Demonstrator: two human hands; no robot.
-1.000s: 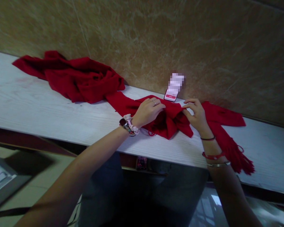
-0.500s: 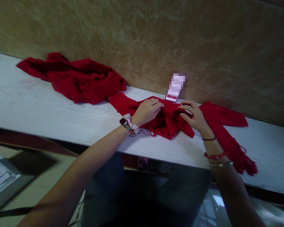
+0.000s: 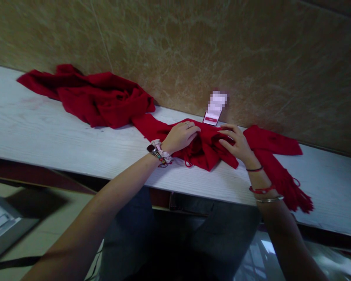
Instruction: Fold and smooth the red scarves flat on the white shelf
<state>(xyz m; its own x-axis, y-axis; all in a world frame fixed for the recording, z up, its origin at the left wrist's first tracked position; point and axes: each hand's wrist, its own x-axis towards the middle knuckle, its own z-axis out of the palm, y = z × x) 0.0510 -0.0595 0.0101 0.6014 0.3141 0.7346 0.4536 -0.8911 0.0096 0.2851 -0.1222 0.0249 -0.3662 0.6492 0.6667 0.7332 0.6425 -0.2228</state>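
A red fringed scarf [image 3: 207, 158] lies bunched in front of me, with folds and a loop of red thread along its near side. My left hand [image 3: 181, 136], with a ring and a watch, has its fingers curled together on the scarf's left part, seemingly gripping a fold; the fingertips are partly hidden. On the right side of the bunch, my right hand [image 3: 236, 144] has thumb and fingers spread apart, the tips at the cloth. Beyond my right wrist the fringe [image 3: 302, 201] hangs over the table surface.
A larger heap of red cloth [image 3: 93, 99] rests at the left, against the marbled wall [image 3: 163, 54]. A lit phone [image 3: 215, 109] leans on the wall behind the scarf. The narrow white table [image 3: 61, 140] ends just above my lap. Papers [image 3: 0, 222] are at lower left.
The whole view has shifted slightly. Both hands keep nearly the same pose on the scarf, and the cloth shows no clear change.
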